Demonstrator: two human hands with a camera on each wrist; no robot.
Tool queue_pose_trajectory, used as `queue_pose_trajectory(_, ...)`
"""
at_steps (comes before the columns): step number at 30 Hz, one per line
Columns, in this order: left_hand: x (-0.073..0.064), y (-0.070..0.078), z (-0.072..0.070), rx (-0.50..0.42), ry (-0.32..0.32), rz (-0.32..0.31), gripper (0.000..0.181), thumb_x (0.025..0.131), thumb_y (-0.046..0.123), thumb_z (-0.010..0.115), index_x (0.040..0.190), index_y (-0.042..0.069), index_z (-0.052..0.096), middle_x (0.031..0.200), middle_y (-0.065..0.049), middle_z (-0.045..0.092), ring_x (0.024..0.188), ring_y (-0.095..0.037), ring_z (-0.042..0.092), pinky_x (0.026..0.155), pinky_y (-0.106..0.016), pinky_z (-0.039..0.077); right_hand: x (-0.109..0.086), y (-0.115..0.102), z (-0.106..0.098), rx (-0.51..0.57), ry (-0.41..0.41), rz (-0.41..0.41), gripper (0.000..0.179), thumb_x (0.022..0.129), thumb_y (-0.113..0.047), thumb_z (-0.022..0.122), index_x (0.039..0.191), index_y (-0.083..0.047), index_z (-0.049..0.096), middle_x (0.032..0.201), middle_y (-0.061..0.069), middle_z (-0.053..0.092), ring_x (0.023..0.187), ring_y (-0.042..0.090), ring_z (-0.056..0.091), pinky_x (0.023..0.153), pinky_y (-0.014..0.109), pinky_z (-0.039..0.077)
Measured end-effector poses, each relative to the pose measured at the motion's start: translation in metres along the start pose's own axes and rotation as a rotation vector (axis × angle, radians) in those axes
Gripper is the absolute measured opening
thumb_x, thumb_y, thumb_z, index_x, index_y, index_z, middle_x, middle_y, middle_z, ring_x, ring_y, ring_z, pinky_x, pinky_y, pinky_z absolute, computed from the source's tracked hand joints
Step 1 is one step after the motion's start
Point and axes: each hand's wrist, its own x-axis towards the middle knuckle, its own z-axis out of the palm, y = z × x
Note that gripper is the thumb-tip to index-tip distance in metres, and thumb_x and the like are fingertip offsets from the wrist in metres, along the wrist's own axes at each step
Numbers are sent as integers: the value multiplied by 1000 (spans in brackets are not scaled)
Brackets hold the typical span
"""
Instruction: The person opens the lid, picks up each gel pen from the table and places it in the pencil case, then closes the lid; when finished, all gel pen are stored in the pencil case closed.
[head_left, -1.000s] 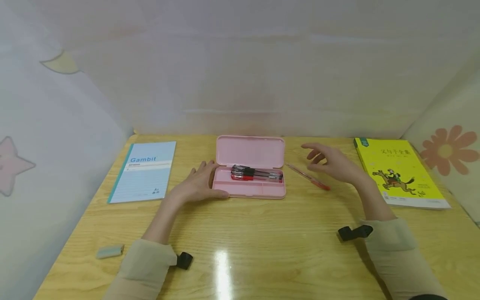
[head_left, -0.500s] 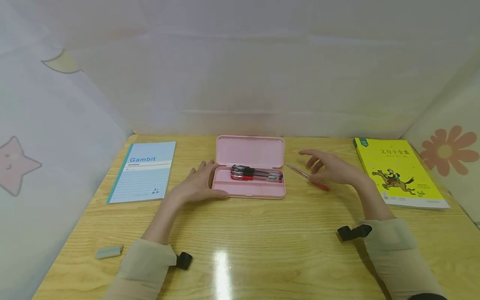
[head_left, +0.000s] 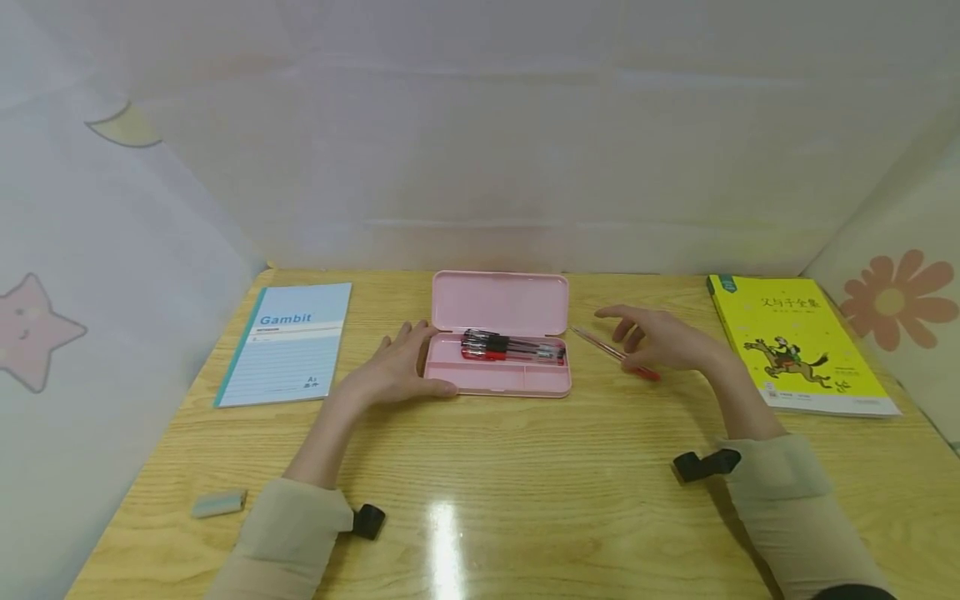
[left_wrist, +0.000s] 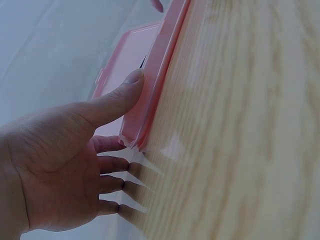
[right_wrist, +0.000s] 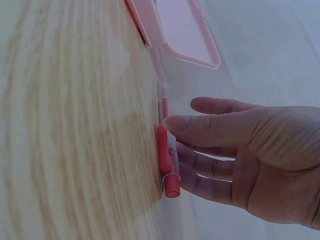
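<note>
A pink pencil case lies open on the table, its lid laid back. Several capped pens, with black and red parts, lie in its rear compartment. My left hand holds the case by its left end, thumb on the front wall, forefinger at the end; the other fingertips reach the table in the left wrist view. Right of the case, a clear pen with a red cap lies slanted on the table. My right hand pinches it near the cap, thumb on the near side and fingers behind.
A blue notebook lies to the left and a yellow book to the right. A small grey-green block rests at the front left of the wooden table. A white cloth hangs behind.
My right hand has come down and slightly left, from above the red pen to its cap end. My left hand stays at the case, and the case has not moved.
</note>
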Motion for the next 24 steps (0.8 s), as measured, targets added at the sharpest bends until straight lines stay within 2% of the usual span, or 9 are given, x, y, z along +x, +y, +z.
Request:
queue_pose_trajectory(11,0,-1,-1,3,-2,4,98,84,54,80,160,13,31,171,-24,18,159,-50,5,128,-69,4,6,1,3,-19,-23,30,65,90,0,71,150,-9,50,122,19,67,105,28,70,89,44,61)
queue_pose_trajectory(24,0,0,-1,3,-1,3,99,84,53,80,160,13,31,171,-24,16,160,-49,4,129,-68,3,8,0,4,-69,-31,-25,57,88,4,67,143,-3,58,106,13,71,93,21,69,82,35,59)
